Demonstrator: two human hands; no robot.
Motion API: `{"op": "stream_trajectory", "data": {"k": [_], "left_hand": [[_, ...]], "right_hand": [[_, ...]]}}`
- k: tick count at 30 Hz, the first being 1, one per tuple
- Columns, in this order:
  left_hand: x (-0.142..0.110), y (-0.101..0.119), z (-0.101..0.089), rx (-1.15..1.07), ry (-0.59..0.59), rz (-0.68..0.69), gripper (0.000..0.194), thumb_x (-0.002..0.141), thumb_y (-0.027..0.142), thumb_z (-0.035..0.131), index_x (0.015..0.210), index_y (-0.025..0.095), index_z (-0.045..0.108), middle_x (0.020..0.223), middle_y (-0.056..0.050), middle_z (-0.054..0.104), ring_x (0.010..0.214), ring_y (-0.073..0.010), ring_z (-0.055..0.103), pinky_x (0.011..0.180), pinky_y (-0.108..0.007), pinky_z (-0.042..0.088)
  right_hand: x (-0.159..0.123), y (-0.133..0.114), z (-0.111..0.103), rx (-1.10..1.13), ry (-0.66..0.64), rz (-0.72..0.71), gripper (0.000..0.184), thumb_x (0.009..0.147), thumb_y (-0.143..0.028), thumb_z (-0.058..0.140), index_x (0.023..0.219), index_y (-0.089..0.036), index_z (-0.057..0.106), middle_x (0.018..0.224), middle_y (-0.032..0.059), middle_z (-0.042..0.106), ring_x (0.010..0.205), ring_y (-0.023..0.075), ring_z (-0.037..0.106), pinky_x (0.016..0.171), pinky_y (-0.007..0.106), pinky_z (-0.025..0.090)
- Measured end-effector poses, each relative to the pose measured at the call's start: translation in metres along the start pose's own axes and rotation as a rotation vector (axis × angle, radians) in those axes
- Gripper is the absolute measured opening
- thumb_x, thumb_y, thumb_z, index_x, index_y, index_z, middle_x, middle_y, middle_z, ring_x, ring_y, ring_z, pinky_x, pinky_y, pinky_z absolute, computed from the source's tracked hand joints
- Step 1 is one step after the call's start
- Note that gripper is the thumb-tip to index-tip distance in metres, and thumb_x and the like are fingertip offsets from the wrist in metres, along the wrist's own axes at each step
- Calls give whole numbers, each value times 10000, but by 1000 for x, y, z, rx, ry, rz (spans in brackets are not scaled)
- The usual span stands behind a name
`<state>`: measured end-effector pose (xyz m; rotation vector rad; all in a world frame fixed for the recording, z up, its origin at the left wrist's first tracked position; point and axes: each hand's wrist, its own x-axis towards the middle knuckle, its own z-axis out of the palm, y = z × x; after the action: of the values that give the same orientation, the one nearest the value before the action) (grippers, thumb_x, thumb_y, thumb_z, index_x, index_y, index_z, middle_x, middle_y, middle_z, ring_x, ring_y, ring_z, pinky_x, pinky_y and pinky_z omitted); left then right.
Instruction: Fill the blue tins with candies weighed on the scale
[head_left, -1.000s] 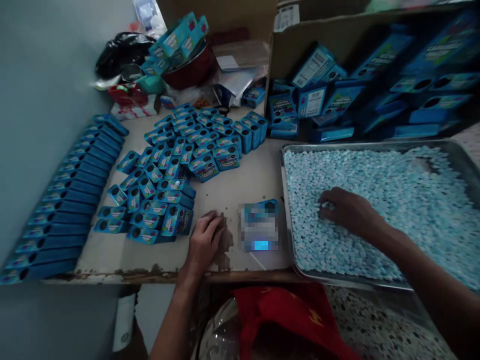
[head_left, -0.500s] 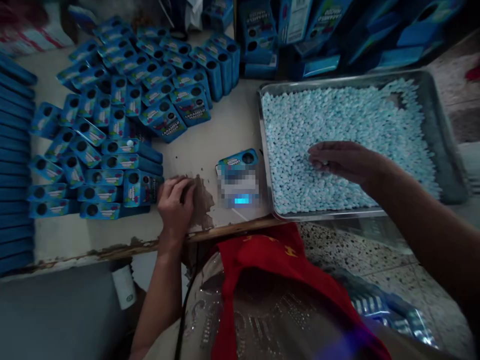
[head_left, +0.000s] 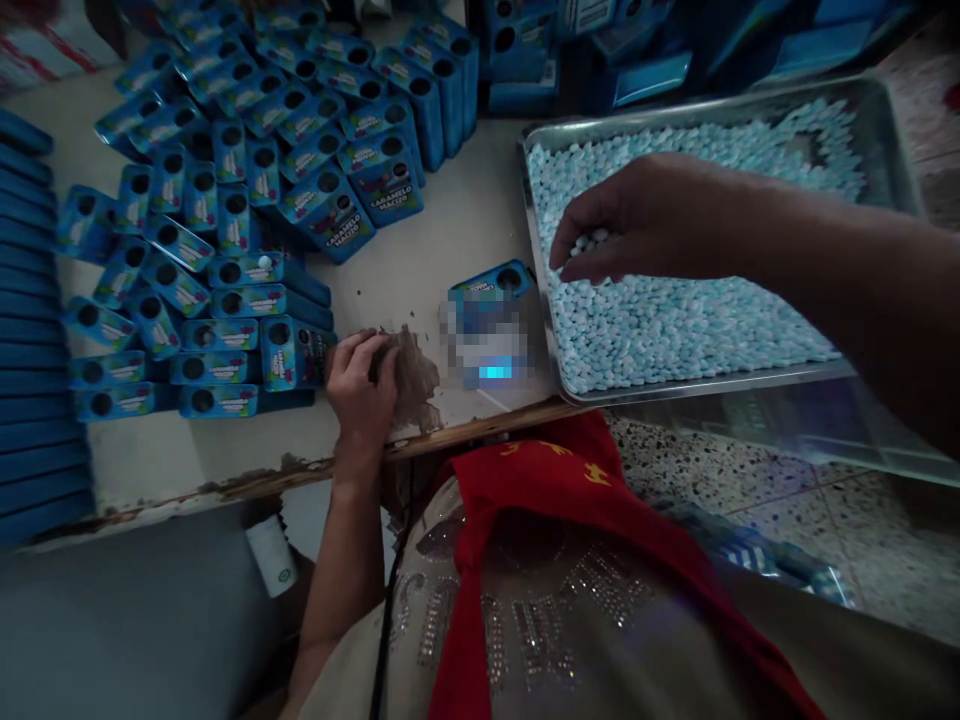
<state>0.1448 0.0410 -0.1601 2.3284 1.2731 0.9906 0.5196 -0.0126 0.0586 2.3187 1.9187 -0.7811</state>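
Observing right hand (head_left: 637,225) hovering above the near-left part of the metal tray (head_left: 892,140), fingers drawn together and pinching a few pale blue candies (head_left: 592,240) against the thumb; pieces showing white beneath the fingertips, clear of the layer below

Noting the bulk of the candies lying loose across the tray floor, tray sitting at the right end of the worn table (head_left: 450,230) and overhanging its front edge

Recording left hand (head_left: 365,375) resting knuckles-up on the table near the front edge, fingers curled under, nothing seen inside the curl; fingertips touching or just beside the end of a blue candy box (head_left: 289,352), contact not being clear

Logging a single open-holed box (head_left: 487,290) lying between the two hands, just beside the tray's left rim, part of it blurred out

Listing further: many like boxes (head_left: 300,120) crowding the far-left table, flat blue sleeves (head_left: 30,300) ranked along the left edge, a chipped brown patch (head_left: 416,375) beside the left hand, red cloth (head_left: 570,500) lying across the lap

Judging the step in hand as the pick-up of candies from the tray. Judging that any carry clear of the tray is calling for a steady, closed pinch, with loose pieces otherwise risking a drop onto table or floor
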Motion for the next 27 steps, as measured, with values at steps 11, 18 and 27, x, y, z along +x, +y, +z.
{"op": "stream_trajectory", "data": {"k": [11,18,27], "left_hand": [[-8,21,-1,-114,-25,97,175,1191,310,766,1289,242,893,1333,-125,839,1290,-333,789,1219,-504,661],[-9,15,4,-117,-40,40,189,1178,304,769,1303,230,889,1369,-137,832,1323,-338,790,1235,-482,652],[-9,29,-9,-190,3,98,188,1219,304,771,1350,228,883,1402,-132,831,1313,-322,826,1198,-451,679]], "right_hand": [[-2,-59,-14,-46,69,88,165,908,-171,982,1067,-132,958,873,-113,832,963,65,762,838,327,370],[5,-56,-5,-83,105,-75,148,884,-72,998,1013,-139,972,856,-88,809,827,49,623,838,272,407],[3,-40,-7,-56,72,-270,127,995,-74,883,1069,-146,957,1004,42,868,849,139,670,806,309,450]]}}
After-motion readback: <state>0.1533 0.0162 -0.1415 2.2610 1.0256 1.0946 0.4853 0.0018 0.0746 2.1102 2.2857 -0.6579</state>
